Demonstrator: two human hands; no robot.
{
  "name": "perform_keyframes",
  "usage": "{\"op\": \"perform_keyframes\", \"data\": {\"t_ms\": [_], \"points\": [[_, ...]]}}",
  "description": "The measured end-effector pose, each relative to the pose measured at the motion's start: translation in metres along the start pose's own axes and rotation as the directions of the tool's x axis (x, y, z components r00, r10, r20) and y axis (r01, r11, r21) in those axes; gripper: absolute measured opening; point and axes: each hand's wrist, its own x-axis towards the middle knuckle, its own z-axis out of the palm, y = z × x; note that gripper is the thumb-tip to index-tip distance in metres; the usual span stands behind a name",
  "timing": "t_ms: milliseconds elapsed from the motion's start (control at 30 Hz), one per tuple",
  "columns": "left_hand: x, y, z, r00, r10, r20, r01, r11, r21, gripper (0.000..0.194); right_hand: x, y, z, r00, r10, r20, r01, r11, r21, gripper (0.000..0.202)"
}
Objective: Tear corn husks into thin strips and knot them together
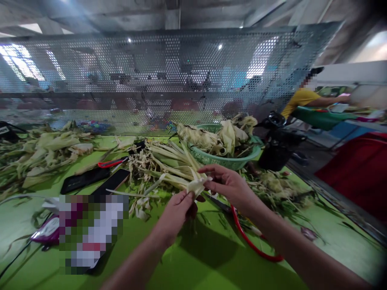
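Observation:
Near the middle of the green table, my left hand (180, 209) pinches the lower end of a pale husk piece (196, 184). The fingers of my right hand (225, 183) are closed on the same piece from the right. Just behind my hands lies a heap of pale husk strips and stalks (169, 161). A green basket (223, 161) holding dried husks stands behind my right hand. Scissors with red handles (244, 231) lie under my right forearm, their blades partly hidden.
Husks (54, 149) are piled at the left. A red-handled cutter (112, 162), phones (110, 183) and a purple device (50, 229) lie left. Green scraps (278, 189) are at right. A perforated metal screen (151, 80) stands behind; a person in yellow (302, 100) sits beyond.

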Motion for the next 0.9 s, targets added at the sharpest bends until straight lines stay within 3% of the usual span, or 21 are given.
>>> {"op": "perform_keyframes", "data": {"t_ms": [267, 467, 633, 767, 900], "points": [[0.002, -0.002, -0.002, 1.000, -0.015, -0.021, 0.016, 0.999, 0.030, 0.045, -0.005, -0.011, 0.005, 0.999, 0.004, 0.041, -0.003, 1.000, -0.024, 0.024], [0.003, 0.000, 0.000, 0.987, 0.006, -0.163, -0.018, 0.997, -0.072, 0.038, -0.002, 0.001, 0.005, 0.998, 0.013, -0.058, -0.015, 0.999, -0.036, 0.028], [0.003, 0.002, -0.001, 0.983, 0.045, -0.180, -0.047, 0.999, -0.008, 0.032, -0.004, 0.004, 0.000, 0.998, -0.027, -0.061, 0.024, 0.999, -0.047, 0.027], [0.003, 0.004, -0.007, 0.966, 0.058, -0.250, -0.058, 0.998, 0.008, 0.034, -0.022, 0.003, -0.024, 0.989, -0.085, -0.117, 0.045, 0.951, -0.306, 0.032], [0.003, 0.005, -0.012, 0.955, 0.041, -0.293, -0.046, 0.999, -0.011, 0.038, -0.055, 0.010, -0.052, 0.995, 0.046, -0.088, -0.096, 0.682, -0.725, 0.026]]}}
